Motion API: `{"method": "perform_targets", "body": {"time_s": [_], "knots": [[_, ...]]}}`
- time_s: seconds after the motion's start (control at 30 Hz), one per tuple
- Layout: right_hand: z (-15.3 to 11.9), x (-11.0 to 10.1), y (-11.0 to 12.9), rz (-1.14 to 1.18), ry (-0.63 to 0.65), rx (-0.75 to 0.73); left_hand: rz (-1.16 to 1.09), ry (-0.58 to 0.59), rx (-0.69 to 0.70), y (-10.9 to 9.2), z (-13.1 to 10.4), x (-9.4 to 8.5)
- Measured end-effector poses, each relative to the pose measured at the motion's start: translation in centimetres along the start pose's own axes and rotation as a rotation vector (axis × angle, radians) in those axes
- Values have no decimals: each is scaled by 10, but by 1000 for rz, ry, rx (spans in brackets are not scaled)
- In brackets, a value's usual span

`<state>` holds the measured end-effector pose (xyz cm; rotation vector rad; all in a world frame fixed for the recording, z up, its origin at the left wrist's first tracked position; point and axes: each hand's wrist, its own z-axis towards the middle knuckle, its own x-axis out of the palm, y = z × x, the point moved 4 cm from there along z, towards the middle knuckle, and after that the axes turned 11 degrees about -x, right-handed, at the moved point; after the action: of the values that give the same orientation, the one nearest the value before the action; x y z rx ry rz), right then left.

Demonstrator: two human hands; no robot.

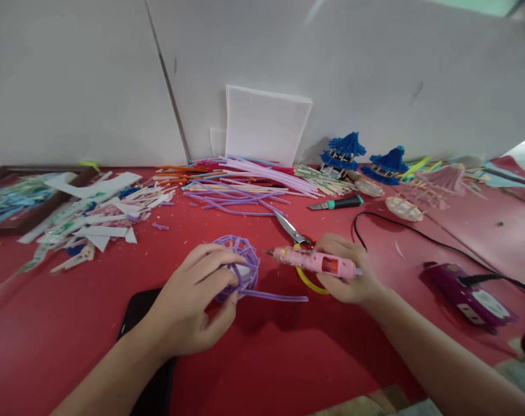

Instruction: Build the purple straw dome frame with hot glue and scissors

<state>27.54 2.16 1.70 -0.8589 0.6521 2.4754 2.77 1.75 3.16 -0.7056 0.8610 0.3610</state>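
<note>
My left hand grips a small round frame woven from purple pipe cleaners, with something white inside it. One loose purple pipe cleaner sticks out from its lower side to the right. In my right hand is a pink hot glue gun. Its nozzle points left and stands just apart from the purple frame. Scissors with yellow handles lie on the red table, partly beneath the glue gun and my right hand. The palm side of both hands is hidden.
Behind lie pipe cleaners and a box cutter. Blue-roofed models stand back right. Paper scraps and a tray are left. A black phone lies under my left arm. A purple power device with black cord lies right.
</note>
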Motion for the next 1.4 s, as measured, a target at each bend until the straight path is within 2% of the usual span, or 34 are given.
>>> {"method": "perform_targets", "body": {"time_s": [0.1,0.17,0.3,0.4,0.47,0.57,0.63,0.7,0.8,0.87,1.03,1.17,1.4], "knots": [[-8,-17,-21,-129,24,142,1,-2,-1,0,1,0],[-20,-30,-42,-276,102,236,-3,-14,-12,1,0,1],[-54,-45,-77,-563,362,261,-15,-28,-23,1,-2,2],[-70,-50,-84,-639,396,288,-13,-21,-26,1,-2,3],[-66,-52,-74,-688,350,307,5,-16,-15,1,-2,3],[-36,-42,-32,-651,277,270,36,-22,-12,0,-1,3],[-10,-23,4,-307,250,216,48,-25,-15,0,0,3],[10,1,35,-35,349,177,52,-23,-11,-1,1,2],[26,26,58,93,445,145,54,-17,-2,-2,1,1],[31,32,58,133,435,122,64,-10,-2,-2,2,1],[33,31,44,211,255,94,85,-4,-15,-3,1,3],[31,32,41,224,158,77,71,-20,-21,-3,1,5],[25,39,37,329,153,183,26,-19,-14,-3,1,7]]}}
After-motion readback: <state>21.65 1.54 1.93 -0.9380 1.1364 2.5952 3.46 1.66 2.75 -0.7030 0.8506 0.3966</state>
